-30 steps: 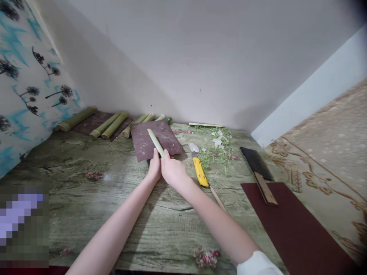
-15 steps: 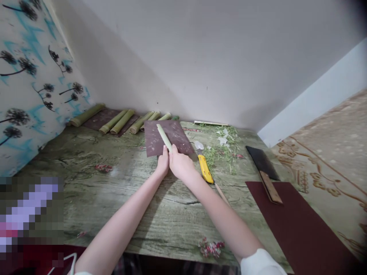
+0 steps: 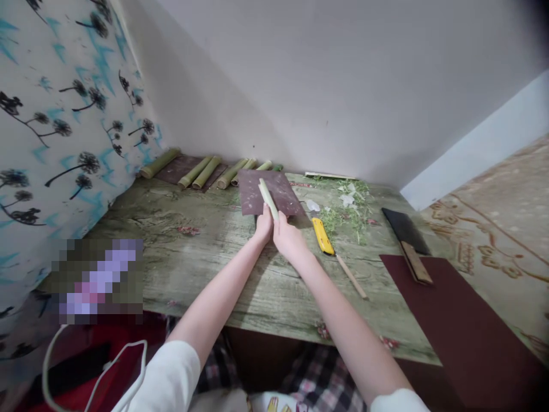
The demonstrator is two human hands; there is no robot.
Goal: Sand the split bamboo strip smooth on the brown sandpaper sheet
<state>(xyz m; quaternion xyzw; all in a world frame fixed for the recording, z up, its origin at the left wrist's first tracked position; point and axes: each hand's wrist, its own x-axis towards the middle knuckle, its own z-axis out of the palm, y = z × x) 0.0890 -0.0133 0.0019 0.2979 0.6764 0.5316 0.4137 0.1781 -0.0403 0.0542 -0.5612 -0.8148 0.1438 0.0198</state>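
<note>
My left hand [image 3: 265,224] and my right hand [image 3: 292,239] are together at the near edge of a brown sheet of sandpaper [image 3: 249,197] specked with pale dust. Both are closed round the near end of a pale green bamboo strip [image 3: 266,193]. The strip's far end points away from me over the sandpaper. Some fingers are hidden behind the hands, and what supports the sheet is mostly out of sight. To the right of my right hand lie a yellow utility knife [image 3: 322,236] and a thin wooden stick [image 3: 351,277].
Several bamboo pieces [image 3: 206,172] lie along the wall at the back left. Green shavings [image 3: 343,214] are scattered at the back right. A cleaver [image 3: 405,246] rests partly on a large dark red sheet [image 3: 450,315] at the right. A pixelated patch [image 3: 100,280] covers something at the left.
The view has shifted left and down, so the table sits further right and more of my lap shows. Both hands keep hold of the bamboo strip, near the same spot on the sandpaper.
</note>
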